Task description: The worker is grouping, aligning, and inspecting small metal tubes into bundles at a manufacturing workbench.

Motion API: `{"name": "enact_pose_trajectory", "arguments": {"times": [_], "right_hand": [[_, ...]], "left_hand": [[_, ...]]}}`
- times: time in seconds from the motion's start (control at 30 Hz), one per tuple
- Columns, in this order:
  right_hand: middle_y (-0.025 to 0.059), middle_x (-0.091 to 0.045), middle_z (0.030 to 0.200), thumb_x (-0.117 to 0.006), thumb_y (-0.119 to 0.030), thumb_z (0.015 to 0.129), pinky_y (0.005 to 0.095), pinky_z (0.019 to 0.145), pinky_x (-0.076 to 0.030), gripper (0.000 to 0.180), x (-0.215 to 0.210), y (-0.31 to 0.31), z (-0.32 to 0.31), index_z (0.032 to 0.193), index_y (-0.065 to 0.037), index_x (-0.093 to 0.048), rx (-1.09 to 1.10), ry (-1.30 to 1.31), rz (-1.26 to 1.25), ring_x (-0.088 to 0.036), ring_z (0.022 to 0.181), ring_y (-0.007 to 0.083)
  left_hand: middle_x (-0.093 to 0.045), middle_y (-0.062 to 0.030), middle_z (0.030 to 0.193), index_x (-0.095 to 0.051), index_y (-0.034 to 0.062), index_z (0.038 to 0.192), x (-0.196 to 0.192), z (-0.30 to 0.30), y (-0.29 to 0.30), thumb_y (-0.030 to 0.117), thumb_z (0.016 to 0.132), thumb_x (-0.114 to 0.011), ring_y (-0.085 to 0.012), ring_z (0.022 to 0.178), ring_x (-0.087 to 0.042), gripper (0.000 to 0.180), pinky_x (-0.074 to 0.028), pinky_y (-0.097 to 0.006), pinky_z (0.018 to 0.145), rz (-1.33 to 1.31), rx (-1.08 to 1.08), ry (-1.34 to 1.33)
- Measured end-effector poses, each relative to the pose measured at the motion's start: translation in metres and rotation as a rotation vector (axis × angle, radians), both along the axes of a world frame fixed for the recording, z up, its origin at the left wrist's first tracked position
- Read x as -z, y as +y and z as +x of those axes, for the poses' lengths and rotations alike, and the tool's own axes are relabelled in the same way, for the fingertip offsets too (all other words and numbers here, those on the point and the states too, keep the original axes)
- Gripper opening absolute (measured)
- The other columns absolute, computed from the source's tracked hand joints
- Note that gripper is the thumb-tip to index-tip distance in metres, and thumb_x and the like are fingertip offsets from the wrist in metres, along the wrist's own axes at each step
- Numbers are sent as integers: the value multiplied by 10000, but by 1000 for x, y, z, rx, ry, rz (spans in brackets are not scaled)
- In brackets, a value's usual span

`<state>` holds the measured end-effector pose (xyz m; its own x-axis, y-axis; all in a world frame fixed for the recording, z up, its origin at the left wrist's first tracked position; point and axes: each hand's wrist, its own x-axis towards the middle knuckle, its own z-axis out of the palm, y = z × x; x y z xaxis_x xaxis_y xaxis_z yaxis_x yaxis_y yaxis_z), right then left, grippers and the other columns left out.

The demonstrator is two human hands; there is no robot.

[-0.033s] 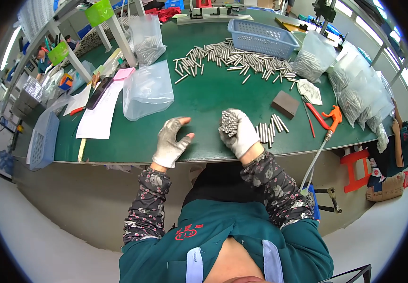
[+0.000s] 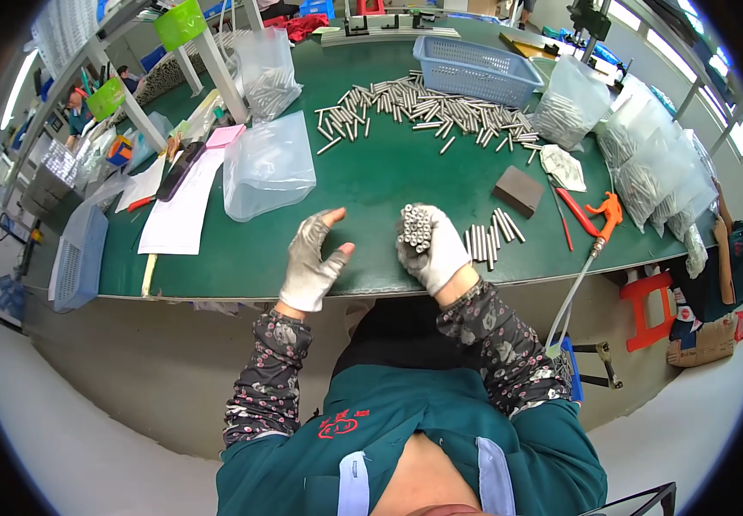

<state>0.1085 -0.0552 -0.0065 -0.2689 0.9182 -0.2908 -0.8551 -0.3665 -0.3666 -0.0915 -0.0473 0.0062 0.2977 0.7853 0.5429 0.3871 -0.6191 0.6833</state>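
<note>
My right hand point(image 2: 439, 251), in a white glove, is wrapped round a bundle of metal pins point(image 2: 415, 228) whose ends face up and to the left. Apart from it, my left hand point(image 2: 313, 262) hovers near the table's front edge, its bare thumb and finger spread and nothing between them. The left glove is greyed over the palm. Just right of my right hand, several loose pins point(image 2: 481, 243) lie side by side on the green table point(image 2: 363, 185). A large scattered heap of the same pins point(image 2: 440, 110) lies farther back.
A blue basket point(image 2: 479, 73) stands behind the heap. Filled plastic bags point(image 2: 651, 163) line the right side. Nearer are a brown block point(image 2: 518, 190), an orange air gun point(image 2: 610, 213) and red-handled pliers point(image 2: 576, 212). An empty-looking bag point(image 2: 270, 168) and papers point(image 2: 181, 211) lie left.
My right hand has tilted slightly, so the pin ends show at a different angle. My left hand has shifted very little and stays open.
</note>
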Motion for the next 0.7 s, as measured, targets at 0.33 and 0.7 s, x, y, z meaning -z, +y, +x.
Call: {"name": "enact_pose_trajectory", "arguments": {"times": [0.33, 0.7], "right_hand": [[68, -616, 869, -354, -206, 874, 308, 758, -476, 248, 26, -101, -33, 924, -47, -538, -254, 322, -75, -587, 794, 192], [65, -584, 844, -314, -229, 893, 333, 735, -469, 256, 153, -128, -24, 893, -85, -526, -158, 363, -403, -564, 778, 186]], "left_hand": [[-400, -215, 1238, -125, 48, 1348, 11, 38, -89, 497, 551, -752, -277, 1148, -400, 1109, -288, -346, 954, -145, 415, 5], [-521, -85, 1108, -353, 60, 1169, 114, 65, -108, 147, 592, -743, -184, 1000, -506, 702, -391, -277, 867, -1047, 398, -266]]}}
